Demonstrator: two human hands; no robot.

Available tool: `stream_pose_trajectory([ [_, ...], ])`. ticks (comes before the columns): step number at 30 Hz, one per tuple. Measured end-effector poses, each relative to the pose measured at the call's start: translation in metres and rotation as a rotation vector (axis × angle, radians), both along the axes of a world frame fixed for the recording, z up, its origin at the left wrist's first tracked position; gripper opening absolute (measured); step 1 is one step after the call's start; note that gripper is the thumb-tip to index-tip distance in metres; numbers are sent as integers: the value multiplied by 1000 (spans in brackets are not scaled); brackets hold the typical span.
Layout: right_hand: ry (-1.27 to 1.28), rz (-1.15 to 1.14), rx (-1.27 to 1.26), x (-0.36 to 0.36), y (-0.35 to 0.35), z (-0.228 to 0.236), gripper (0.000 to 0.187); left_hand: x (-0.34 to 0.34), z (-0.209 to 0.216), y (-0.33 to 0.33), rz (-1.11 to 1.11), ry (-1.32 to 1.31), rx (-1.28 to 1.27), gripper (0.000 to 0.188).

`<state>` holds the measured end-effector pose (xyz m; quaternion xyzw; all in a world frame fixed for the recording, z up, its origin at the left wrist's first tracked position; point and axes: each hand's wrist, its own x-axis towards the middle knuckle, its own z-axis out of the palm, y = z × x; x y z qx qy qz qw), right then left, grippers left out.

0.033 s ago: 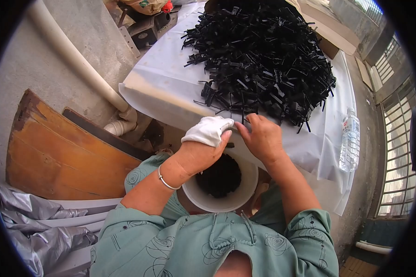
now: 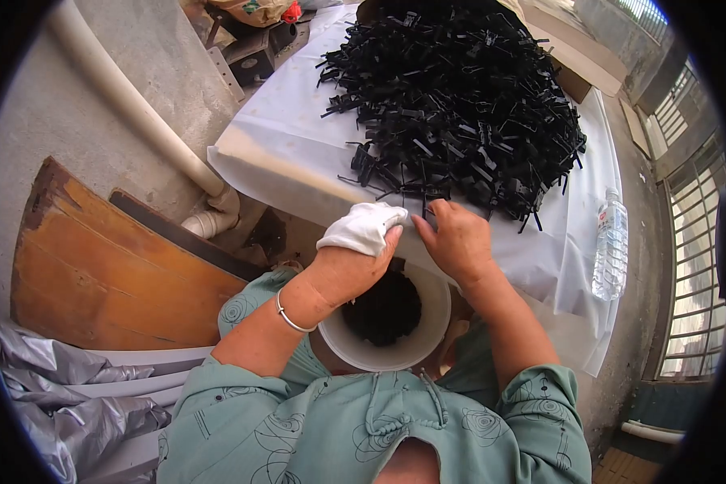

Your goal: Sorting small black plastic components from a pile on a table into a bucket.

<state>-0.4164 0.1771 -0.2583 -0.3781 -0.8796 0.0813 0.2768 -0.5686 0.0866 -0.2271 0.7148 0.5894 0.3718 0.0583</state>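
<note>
A white cloth covering [image 2: 365, 228] wraps the fingers of my left hand [image 2: 351, 270], whose thumb is bare and pressed against it. Whatever those closed fingers hold is hidden. Close beside it, my right hand [image 2: 458, 242] is bare, with its fingers curled and its thumb toward the left hand's tips. Thin black strips of the pile lie by the right fingertips, but what is pinched there is too small to make out. A big heap of black plastic pieces [image 2: 468, 113] with thin legs covers the table just beyond. Below my hands stands a white bucket [image 2: 437, 327] holding black pieces [image 2: 383, 310].
White plastic sheeting [image 2: 278, 153] covers the table. A clear plastic bottle [image 2: 611, 246] stands at its right edge. To the left are a worn wooden board [image 2: 113, 266], a white pipe [image 2: 137, 105] and silver sheeting [image 2: 81, 395]. Barred windows [image 2: 694, 266] line the right.
A small dark piece below my hands has dropped slightly toward the bucket. My right hand has shifted only a little; the left stays in place.
</note>
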Motion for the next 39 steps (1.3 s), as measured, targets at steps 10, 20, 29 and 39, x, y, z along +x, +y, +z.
stream_pose_trajectory([
  [10,-121,319,117,14,-27,17,8,5,-7,10,55,-125,1,24],
  [20,604,202,-537,8,-16,16,21,14,3,3,-207,-963,-394,25],
  [29,378,331,-503,7,-18,14,26,17,-4,1,-41,-477,-65,28],
  [39,637,276,-952,-2,-30,6,29,19,-14,-4,-6,-253,37,26],
])
